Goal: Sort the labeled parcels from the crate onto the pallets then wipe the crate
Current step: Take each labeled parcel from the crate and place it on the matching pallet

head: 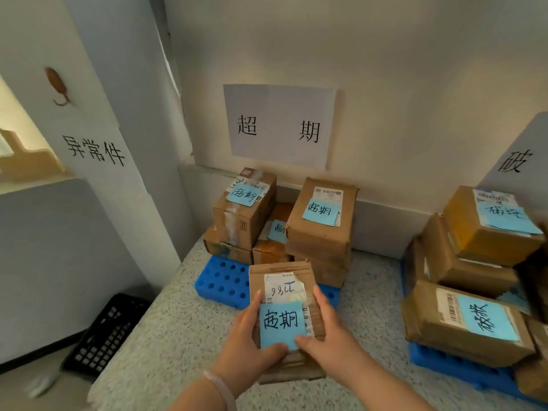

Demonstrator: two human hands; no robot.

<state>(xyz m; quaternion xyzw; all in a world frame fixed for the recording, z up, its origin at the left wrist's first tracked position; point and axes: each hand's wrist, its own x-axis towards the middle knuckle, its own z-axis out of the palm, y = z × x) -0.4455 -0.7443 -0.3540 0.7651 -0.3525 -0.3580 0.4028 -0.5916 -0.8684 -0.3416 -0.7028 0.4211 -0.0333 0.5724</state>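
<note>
- Speckled grey floor (178, 336) against a white wall (385, 84); one white paper sign (278, 126) reading "超期" marks the bay over the perforated blue plastic pallet (225, 280).
- One brown cardboard parcel (281, 269) with a blue sticky note (281, 323), also "超期", is held over that pallet's near edge, not yet set down. Note matches sign, so this looks like the right bay.
- left hand (252, 348) and right hand (329, 336) both clamp its sides, thumbs on the note's lower edge. Probably keeps it level.
- This pallet: at least five stacked cardboard boxes (321, 229), three notes showing, packed to the back edge; front free.
- second blue pallet (444, 366), right: at least four taped boxes (462, 327), different note text.
- One black lattice plastic crate (103, 336), far left; can't see inside.
</note>
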